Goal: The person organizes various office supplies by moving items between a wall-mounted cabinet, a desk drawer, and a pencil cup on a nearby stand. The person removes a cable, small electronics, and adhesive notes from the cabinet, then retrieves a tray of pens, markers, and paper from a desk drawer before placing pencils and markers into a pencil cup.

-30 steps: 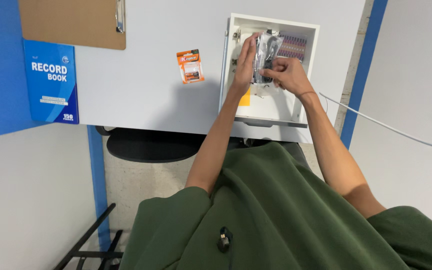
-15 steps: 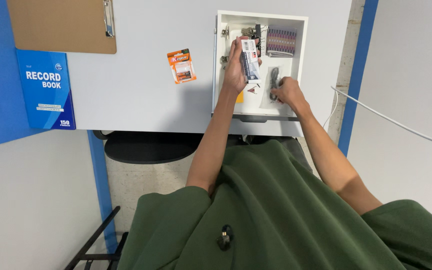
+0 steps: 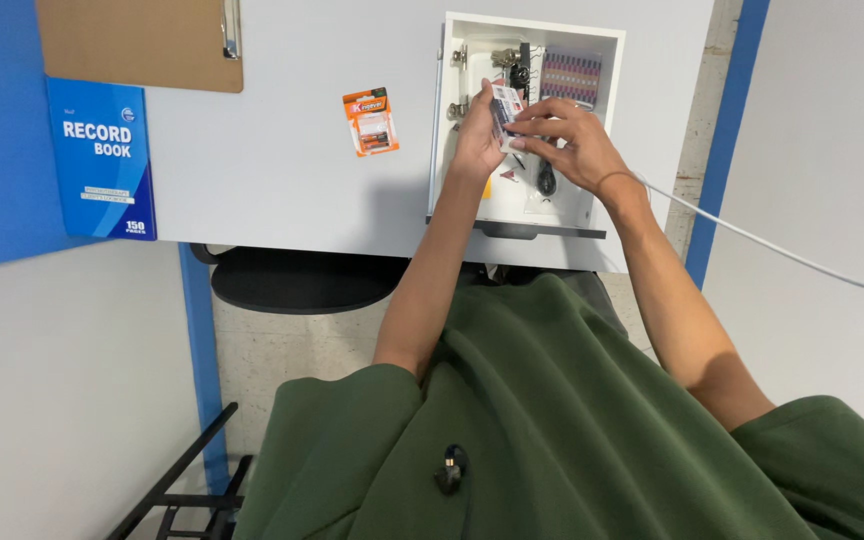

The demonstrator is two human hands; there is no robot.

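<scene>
Head view looks down into an open white drawer (image 3: 607,120) at the desk's right. Over it, the left hand (image 3: 477,140) grasps a small white packet (image 3: 505,108) (printed, flat), and the right hand (image 3: 562,145) pinches the same packet's right edge with its fingertips. Inside the drawer lie a patterned striped pouch (image 3: 570,77) in the far right corner, metal binder clips (image 3: 505,58) at the far left, and a clear bag with a dark cable (image 3: 546,182) beneath the right hand. Left of the drawer, an orange battery pack (image 3: 372,121) rests on the grey desk (image 3: 272,170).
</scene>
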